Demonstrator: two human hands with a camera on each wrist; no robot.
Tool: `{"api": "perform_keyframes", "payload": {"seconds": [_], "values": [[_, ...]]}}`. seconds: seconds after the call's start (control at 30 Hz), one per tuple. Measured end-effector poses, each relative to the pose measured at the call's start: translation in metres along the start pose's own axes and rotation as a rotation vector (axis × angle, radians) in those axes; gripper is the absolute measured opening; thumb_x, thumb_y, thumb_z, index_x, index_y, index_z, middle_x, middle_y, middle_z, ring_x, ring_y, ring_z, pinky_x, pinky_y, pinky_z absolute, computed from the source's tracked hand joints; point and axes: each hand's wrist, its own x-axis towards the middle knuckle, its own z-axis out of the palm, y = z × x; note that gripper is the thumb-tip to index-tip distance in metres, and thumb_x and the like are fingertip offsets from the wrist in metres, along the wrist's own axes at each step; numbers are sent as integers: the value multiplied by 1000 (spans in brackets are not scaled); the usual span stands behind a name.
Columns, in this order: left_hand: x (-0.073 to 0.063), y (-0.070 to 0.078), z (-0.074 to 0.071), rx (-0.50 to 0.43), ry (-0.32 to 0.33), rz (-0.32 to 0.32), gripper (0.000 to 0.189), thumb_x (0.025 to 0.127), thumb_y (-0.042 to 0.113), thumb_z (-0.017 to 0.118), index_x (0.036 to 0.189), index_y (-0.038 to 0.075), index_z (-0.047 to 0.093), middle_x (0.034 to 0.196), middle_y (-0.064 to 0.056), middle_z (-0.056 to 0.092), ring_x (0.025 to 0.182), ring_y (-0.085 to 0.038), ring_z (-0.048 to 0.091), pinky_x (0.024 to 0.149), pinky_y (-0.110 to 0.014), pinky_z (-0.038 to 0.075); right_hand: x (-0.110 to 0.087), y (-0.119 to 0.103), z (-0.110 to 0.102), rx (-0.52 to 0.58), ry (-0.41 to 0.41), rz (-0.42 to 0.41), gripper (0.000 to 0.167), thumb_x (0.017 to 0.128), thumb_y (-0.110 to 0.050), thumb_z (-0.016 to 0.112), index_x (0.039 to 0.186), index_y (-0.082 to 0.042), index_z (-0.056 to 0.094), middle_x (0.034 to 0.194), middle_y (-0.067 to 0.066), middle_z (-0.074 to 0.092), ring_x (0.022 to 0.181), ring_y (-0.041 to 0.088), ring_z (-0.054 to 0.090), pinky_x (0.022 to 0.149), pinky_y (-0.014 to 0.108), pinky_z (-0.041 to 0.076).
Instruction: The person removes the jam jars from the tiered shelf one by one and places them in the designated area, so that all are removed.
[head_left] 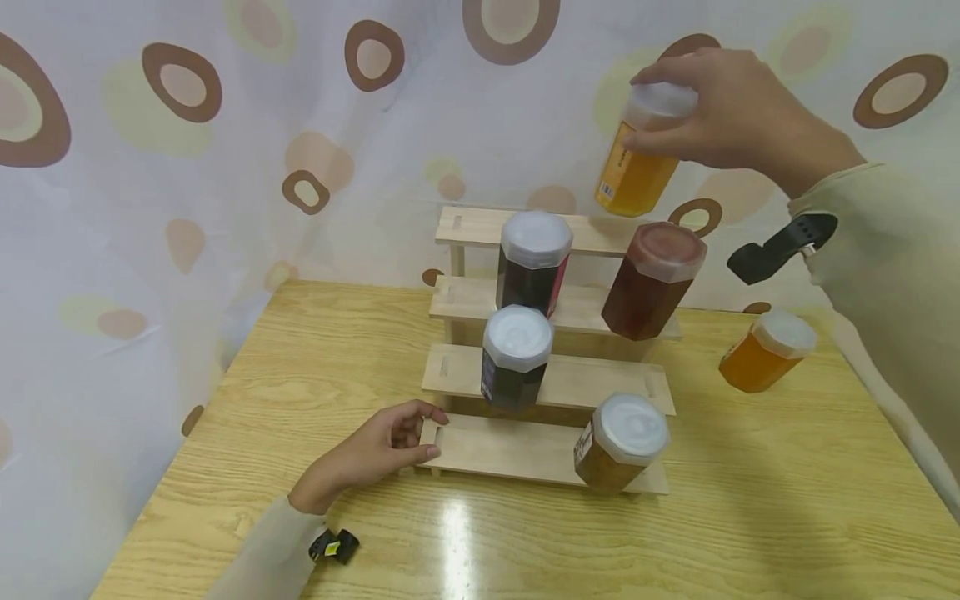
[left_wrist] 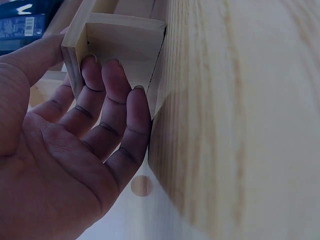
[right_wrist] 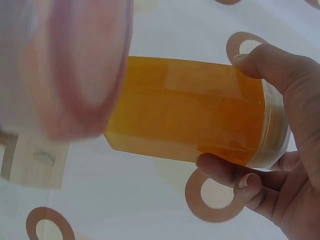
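Note:
My right hand (head_left: pixel 731 117) grips a jar of orange contents (head_left: pixel 637 175) near its white lid, above the right end of the wooden stepped rack's top tier (head_left: pixel 480 223). In the right wrist view the orange jar (right_wrist: pixel 190 110) lies between thumb and fingers, its far end hidden behind a blurred lid. My left hand (head_left: pixel 378 450) holds the left end of the rack's lowest step (head_left: pixel 495 446). Its fingers (left_wrist: pixel 112 82) curl at the board's end in the left wrist view. Dark red (head_left: pixel 648 287), black (head_left: pixel 528 271), purple-black (head_left: pixel 513 367) and brown (head_left: pixel 611 454) jars stand on the lower tiers.
A second orange jar (head_left: pixel 761 358) stands on the wood-grain table (head_left: pixel 330 350) to the right of the rack. Behind the table hangs a patterned white cloth (head_left: pixel 247 167), close at the rack's back.

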Motion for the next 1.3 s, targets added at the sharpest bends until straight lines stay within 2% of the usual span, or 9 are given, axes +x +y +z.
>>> {"api": "perform_keyframes", "payload": {"seconds": [0.13, 0.37, 0.6, 0.97, 1.17, 1.3], "values": [[-1, 0, 0, 6, 2, -5, 34, 99, 5, 70, 131, 3, 61, 76, -1, 47, 64, -8, 43, 58, -22, 40, -7, 13, -1, -10, 3, 13, 72, 97, -44, 71, 152, -4, 48, 144, 30, 48, 124, 52, 44, 100, 67, 44], [-1, 0, 0, 9, 0, -2, 34, 99, 5, 70, 131, 4, 61, 77, -1, 47, 64, -8, 43, 58, -22, 40, -22, 29, -3, 2, -14, 81, 74, 98, -44, 69, 157, -8, 42, 142, 36, 45, 122, 54, 41, 98, 71, 42], [-1, 0, 1, 15, -2, -7, 33, 99, 6, 70, 131, 4, 61, 78, -1, 47, 65, -9, 44, 59, -22, 41, -36, 47, -5, -39, 0, 99, 73, 97, -40, 70, 155, -3, 43, 133, 36, 46, 113, 53, 43, 83, 64, 45], [-2, 1, 0, -4, -4, -20, 34, 99, 6, 70, 132, 3, 61, 79, -3, 49, 65, -9, 44, 59, -22, 41, -62, 78, 2, -56, 18, 141, 74, 96, -44, 71, 154, -6, 46, 140, 42, 43, 121, 59, 39, 94, 76, 37], [-5, 2, 0, -5, 4, -18, 34, 99, 5, 69, 132, 2, 60, 79, -3, 49, 65, -8, 44, 59, -21, 41, -72, 87, 11, -80, 29, 104, 72, 94, -42, 72, 151, -4, 50, 133, 41, 48, 115, 58, 44, 91, 76, 40], [-5, 2, 1, -2, 4, -16, 34, 99, 5, 69, 132, 2, 60, 79, -2, 49, 65, -8, 44, 59, -21, 41, -80, 91, 18, -66, 4, 117, 70, 95, -43, 72, 150, -5, 50, 131, 40, 48, 110, 57, 46, 86, 75, 42]]}}
